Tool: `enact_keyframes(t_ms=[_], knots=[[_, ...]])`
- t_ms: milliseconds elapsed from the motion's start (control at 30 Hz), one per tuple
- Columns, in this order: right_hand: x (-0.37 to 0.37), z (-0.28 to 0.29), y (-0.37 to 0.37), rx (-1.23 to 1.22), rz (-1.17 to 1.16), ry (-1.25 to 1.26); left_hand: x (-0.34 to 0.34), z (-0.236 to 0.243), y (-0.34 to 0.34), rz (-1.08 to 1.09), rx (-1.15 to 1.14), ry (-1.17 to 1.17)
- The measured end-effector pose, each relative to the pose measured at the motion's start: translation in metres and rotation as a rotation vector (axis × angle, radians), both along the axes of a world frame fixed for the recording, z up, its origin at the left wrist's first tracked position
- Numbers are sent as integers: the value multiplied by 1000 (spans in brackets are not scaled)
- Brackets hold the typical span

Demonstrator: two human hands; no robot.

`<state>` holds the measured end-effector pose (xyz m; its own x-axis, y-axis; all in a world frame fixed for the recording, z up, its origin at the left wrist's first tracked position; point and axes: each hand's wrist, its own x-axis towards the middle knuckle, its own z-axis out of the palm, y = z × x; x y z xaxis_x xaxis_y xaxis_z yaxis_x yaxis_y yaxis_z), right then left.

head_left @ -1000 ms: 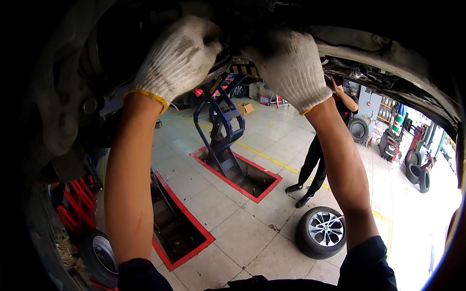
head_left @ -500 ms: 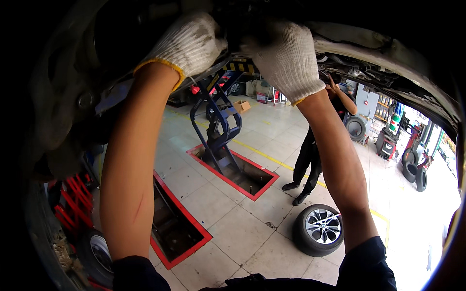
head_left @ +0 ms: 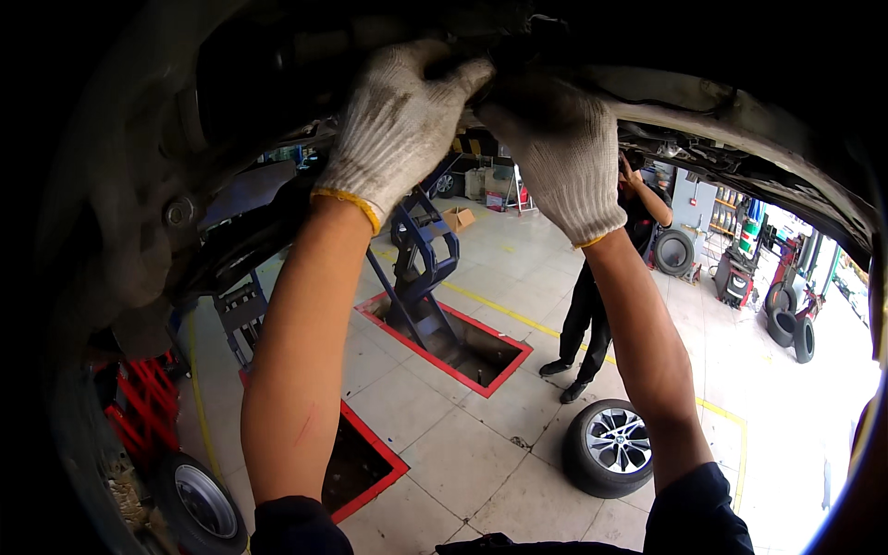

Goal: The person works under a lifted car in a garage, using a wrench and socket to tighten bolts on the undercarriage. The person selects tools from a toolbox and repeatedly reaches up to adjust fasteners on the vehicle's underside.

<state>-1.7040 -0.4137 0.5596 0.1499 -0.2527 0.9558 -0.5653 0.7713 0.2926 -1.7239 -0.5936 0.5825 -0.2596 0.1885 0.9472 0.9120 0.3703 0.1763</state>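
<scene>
Raised overhead, both in white knit gloves, pressed close together against the dark underside of a lifted car (head_left: 740,111). Left hand (head_left: 398,125) curled, fingers (head_left: 453,79) bent around a dark part (head_left: 513,46) at the top of the wheel arch; right hand (head_left: 555,148) just beside it, touching it, knuckles outward, fingertips hidden in the shadow. Cannot tell exactly what is pinched there, too dark. Yellow cuff edge visible on the left glove. Bare forearms, dark sleeves at the lower edge.

Below, a pale tiled floor (head_left: 435,453) with 2 red-framed pits. From the farther pit (head_left: 467,347) rises a blue lift column (head_left: 421,268). Near the right forearm, 1 loose wheel (head_left: 610,444) with silver rim lying on the floor. Behind it, a person in dark clothes (head_left: 597,305) standing with arms raised to the same car. At far right, several tyres (head_left: 791,324) standing near equipment. At lower left, red stands (head_left: 139,407) and another wheel (head_left: 199,499).
</scene>
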Motion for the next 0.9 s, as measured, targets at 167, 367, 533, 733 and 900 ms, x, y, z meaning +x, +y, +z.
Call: enact_keyframes(t_ms=[167, 367, 533, 733, 900], knots=[[-5, -1, 6, 28, -107, 40, 8, 5, 0, -67, -87, 43], [1, -4, 2, -30, -127, -4, 9, 3, 4, -98, -48, -50], [1, 2, 3, 79, -192, 89, -10, 2, 2, -118, 1, 103], [-2, 1, 4, 104, -226, 104, -11, 0, 2, -17, -38, 256], [-8, 0, 4, 183, -295, 232, 0, 2, -3, -88, -36, 228]])
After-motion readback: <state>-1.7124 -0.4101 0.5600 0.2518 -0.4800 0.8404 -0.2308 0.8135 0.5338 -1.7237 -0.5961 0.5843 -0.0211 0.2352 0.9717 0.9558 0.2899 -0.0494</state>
